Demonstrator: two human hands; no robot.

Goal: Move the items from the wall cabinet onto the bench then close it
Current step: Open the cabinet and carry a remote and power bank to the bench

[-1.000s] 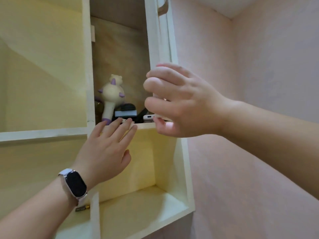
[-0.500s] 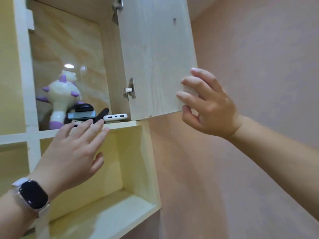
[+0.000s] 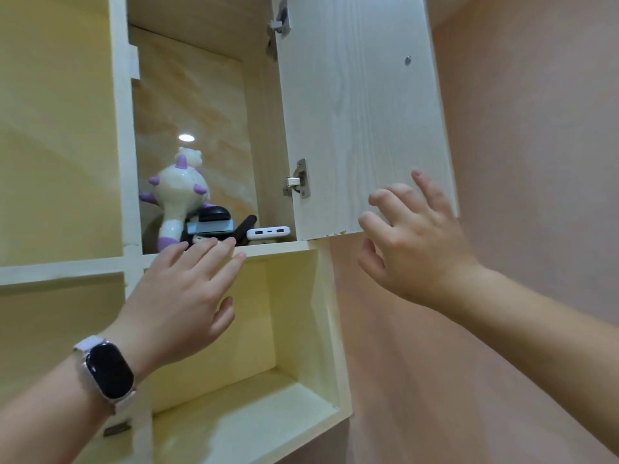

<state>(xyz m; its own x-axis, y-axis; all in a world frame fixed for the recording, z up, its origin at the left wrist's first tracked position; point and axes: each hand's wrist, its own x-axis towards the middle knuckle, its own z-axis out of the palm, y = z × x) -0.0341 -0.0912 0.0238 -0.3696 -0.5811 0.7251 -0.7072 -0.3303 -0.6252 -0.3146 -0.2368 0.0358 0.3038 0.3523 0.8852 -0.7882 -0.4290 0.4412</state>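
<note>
The wall cabinet door (image 3: 361,112) stands swung wide to the right. Inside the compartment, a white toy with purple spikes (image 3: 181,192) stands at the back left. Beside it lie a black and grey gadget (image 3: 211,222), a black bar (image 3: 246,227) and a white power bank (image 3: 268,233) near the front right. My left hand (image 3: 181,296), with a watch on the wrist, is spread flat with fingertips at the shelf's front edge (image 3: 278,247), holding nothing. My right hand (image 3: 412,242) is open, fingers apart, just off the door's lower right corner.
Below the compartment is an open pale yellow cubby (image 3: 254,396). More yellow shelving (image 3: 57,128) fills the left. A pink wall (image 3: 536,162) runs along the right. A small metal piece (image 3: 116,429) lies on the lower shelf near my left wrist.
The door has swung from nearly edge-on to fully open. My right hand has let go of its edge and spread its fingers. My left hand stays at the shelf edge.
</note>
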